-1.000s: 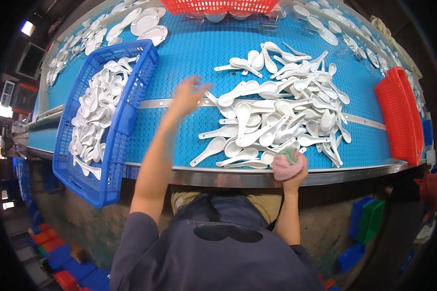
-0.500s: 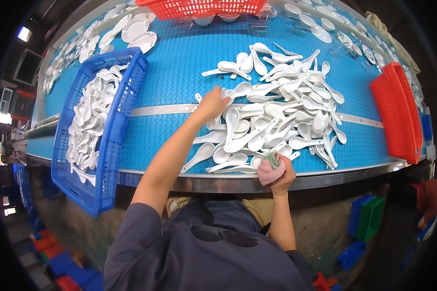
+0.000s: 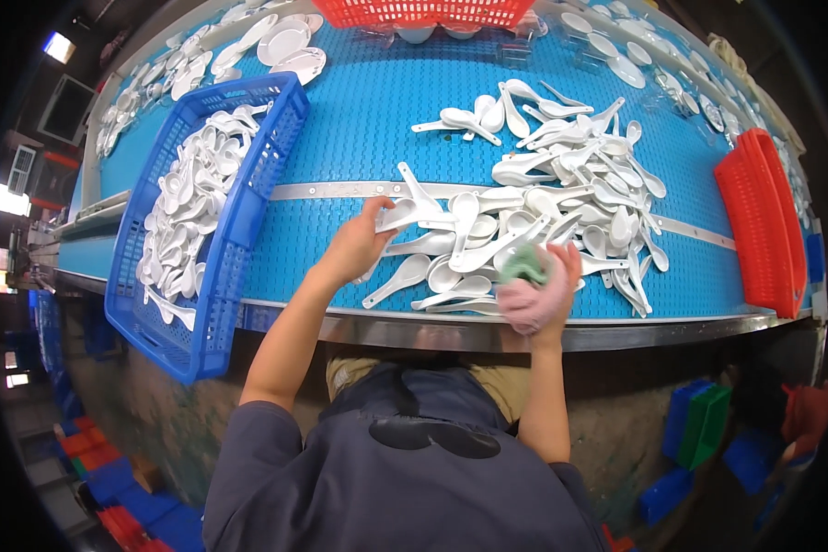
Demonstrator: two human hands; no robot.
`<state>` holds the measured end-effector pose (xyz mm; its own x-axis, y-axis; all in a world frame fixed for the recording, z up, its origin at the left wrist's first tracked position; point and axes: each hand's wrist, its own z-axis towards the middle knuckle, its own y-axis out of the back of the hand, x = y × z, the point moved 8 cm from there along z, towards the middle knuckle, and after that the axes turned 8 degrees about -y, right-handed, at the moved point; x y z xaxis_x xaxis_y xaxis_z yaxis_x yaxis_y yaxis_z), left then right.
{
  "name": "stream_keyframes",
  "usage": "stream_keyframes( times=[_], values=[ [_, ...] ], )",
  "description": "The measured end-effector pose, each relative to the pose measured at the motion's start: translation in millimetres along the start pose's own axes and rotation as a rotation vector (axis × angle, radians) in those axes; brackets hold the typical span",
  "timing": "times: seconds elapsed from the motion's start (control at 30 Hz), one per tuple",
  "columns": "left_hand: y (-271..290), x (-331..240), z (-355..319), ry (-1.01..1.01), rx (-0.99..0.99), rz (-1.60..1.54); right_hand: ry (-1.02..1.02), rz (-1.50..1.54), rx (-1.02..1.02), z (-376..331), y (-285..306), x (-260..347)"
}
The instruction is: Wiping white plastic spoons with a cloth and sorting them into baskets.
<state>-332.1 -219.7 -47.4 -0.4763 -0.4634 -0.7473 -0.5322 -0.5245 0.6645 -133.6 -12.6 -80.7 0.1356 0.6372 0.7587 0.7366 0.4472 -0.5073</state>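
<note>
My left hand (image 3: 361,243) is above the near left side of a heap of white soup spoons (image 3: 561,198), its fingers closed on a white soup spoon (image 3: 399,215) by the bowl end. Another spoon (image 3: 419,191) lies against that one, its handle pointing away from me; whether it is also held I cannot tell. A bunched pink and green cloth (image 3: 530,299) is in my right hand (image 3: 563,290), at the heap's near edge. The hand and cloth are slightly blurred and cover some spoons.
At the left stands a blue basket (image 3: 213,304) full of white spoons. A red basket (image 3: 423,13) is at the far side, with stacked red baskets (image 3: 764,225) at the right. White plates (image 3: 285,42) lie on the far blue surface (image 3: 368,101). A metal edge (image 3: 414,333) runs before me.
My left hand has come nearer to me and left, drawing a spoon from the heap. My right hand has lifted the cloth slightly up and right. The whole view has shifted a little.
</note>
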Motion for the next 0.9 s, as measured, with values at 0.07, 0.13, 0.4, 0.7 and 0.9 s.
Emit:
stream_keyframes(
  times=[0.07, 0.13, 0.4, 0.7, 0.9],
  values=[
    [-10, -13, -8, 0.065, 0.086, 0.016, -0.073, -0.116, 0.112, 1, -62, -9],
    [-21, -38, -14, -0.114, 0.131, -0.097, 0.674, -1.134, 0.276, -15, -108, -3],
    [22, 24, -12, 0.093, -0.100, -0.628, 0.475, -0.893, 0.206, 0, -76, -15],
    [6, 2, -20, 0.058, 0.103, -0.740, 0.249, -0.718, 0.442, -17, -135, 3],
    [-12, -34, -29, -0.033, 0.207, -0.524, 0.492, -1.107, 0.456, 4, -157, -21]
  ],
)
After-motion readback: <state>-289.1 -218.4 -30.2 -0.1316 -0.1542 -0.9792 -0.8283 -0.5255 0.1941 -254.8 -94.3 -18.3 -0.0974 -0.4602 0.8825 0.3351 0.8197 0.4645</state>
